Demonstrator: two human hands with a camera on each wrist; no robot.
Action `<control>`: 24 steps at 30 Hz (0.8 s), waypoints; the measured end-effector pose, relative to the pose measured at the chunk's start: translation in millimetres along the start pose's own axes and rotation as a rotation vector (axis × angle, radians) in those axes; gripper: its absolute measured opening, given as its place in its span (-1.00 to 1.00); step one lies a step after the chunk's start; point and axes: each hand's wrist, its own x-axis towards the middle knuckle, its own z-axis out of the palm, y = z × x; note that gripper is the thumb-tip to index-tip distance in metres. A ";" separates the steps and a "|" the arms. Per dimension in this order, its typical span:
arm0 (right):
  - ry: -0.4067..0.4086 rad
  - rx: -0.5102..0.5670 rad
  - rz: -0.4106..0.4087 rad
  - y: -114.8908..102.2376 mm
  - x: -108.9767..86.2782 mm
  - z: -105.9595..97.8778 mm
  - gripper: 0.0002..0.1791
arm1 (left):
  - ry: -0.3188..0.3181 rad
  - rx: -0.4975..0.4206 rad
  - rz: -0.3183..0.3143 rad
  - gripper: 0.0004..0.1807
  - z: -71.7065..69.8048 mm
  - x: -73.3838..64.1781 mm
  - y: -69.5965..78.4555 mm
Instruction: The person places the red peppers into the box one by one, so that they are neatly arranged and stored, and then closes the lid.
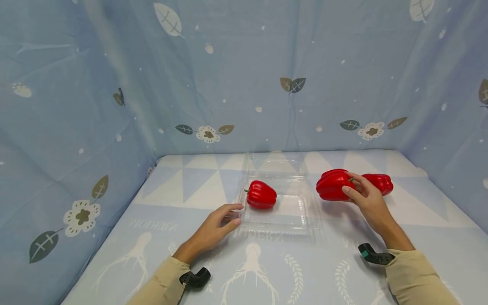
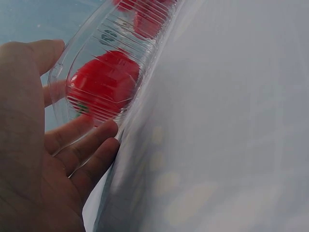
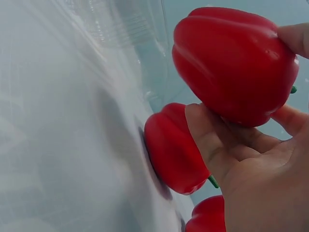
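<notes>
My right hand (image 1: 367, 199) grips a glossy red bell pepper (image 3: 231, 63), its thumb and fingers at the stem end. This pepper hangs above the table in the right wrist view. Under it, another red bell pepper (image 3: 174, 150) rests on the table, and a further red bell pepper (image 1: 381, 184) lies just right of my fingers. My left hand (image 1: 213, 226) is by the left side of a clear plastic clamshell box (image 1: 284, 218), fingers loosely spread at its wall. Inside the box's left part lies one red bell pepper (image 2: 104, 82), seen through the ribbed plastic.
The clamshell's clear lid (image 1: 274, 163) is folded back toward the rear curtain. A patterned blue curtain (image 1: 244, 76) encloses the back and sides. A pale printed cloth (image 1: 160, 250) covers the table. Each wrist wears a black camera strap (image 1: 375, 255).
</notes>
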 end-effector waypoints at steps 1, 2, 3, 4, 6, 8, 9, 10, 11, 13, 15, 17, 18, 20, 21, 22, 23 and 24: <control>0.001 0.004 -0.006 0.1 -0.3 0.6 -0.24 | 0.000 -0.002 0.003 -0.51 0.1 -0.2 -0.1; 0.000 0.010 -0.010 0.1 -0.5 1.0 -0.25 | 0.000 -0.003 0.004 -0.51 0.1 -0.3 -0.1; -0.001 0.015 -0.012 0.1 -0.8 1.3 -0.26 | -0.001 -0.004 0.006 -0.51 0.1 -0.5 -0.1; -0.003 0.020 -0.015 0.0 -1.0 1.5 -0.26 | -0.001 -0.006 0.007 -0.51 0.1 -0.5 -0.1; -0.008 0.031 -0.018 -0.6 -1.3 1.8 -0.27 | -0.001 -0.007 0.007 -0.51 0.1 -0.6 -0.1; -0.014 0.038 -0.021 -1.4 -1.4 1.9 -0.28 | -0.001 -0.005 0.006 -0.51 0.2 -0.5 -0.1; -0.016 0.041 -0.022 -1.9 -1.5 2.0 -0.28 | 0.000 -0.004 0.007 -0.50 0.2 -0.4 -0.1; -0.018 0.043 -0.024 -2.3 -1.5 2.0 -0.28 | -0.001 -0.005 0.008 -0.50 0.1 -0.4 -0.1; -0.021 0.045 -0.025 -2.7 -1.5 2.1 -0.28 | -0.002 -0.006 0.009 -0.50 0.1 -0.3 -0.1; -0.025 0.046 -0.026 -3.4 -1.5 2.2 -0.28 | -0.004 -0.006 0.011 -0.49 0.0 -0.3 0.0; -0.028 0.049 -0.024 -4.1 -1.6 2.3 -0.28 | -0.007 -0.007 0.011 -0.48 -0.2 -0.4 0.3; -0.029 0.051 -0.021 -4.7 -1.7 2.6 -0.27 | -0.009 -0.009 0.009 -0.48 -0.2 -0.3 0.6; -0.029 0.050 -0.019 -5.0 -1.8 2.8 -0.27 | -0.010 -0.007 0.007 -0.48 -0.2 -0.3 0.7; -0.026 0.049 -0.018 -5.7 -1.8 3.2 -0.26 | -0.010 -0.008 0.005 -0.49 -0.1 -0.4 0.6; -0.025 0.048 -0.018 -6.0 -1.8 3.5 -0.26 | -0.010 -0.008 0.005 -0.50 0.0 -0.3 0.4; -0.023 0.048 -0.018 -6.3 -1.9 3.8 -0.26 | -0.010 -0.007 0.004 -0.50 0.0 -0.2 0.4; -0.022 0.052 -0.018 -6.8 -1.9 4.1 -0.26 | -0.009 -0.006 0.004 -0.51 0.1 -0.1 0.3; -0.022 0.059 -0.017 -7.2 -1.9 4.4 -0.25 | -0.008 -0.003 0.005 -0.51 0.2 -0.1 0.2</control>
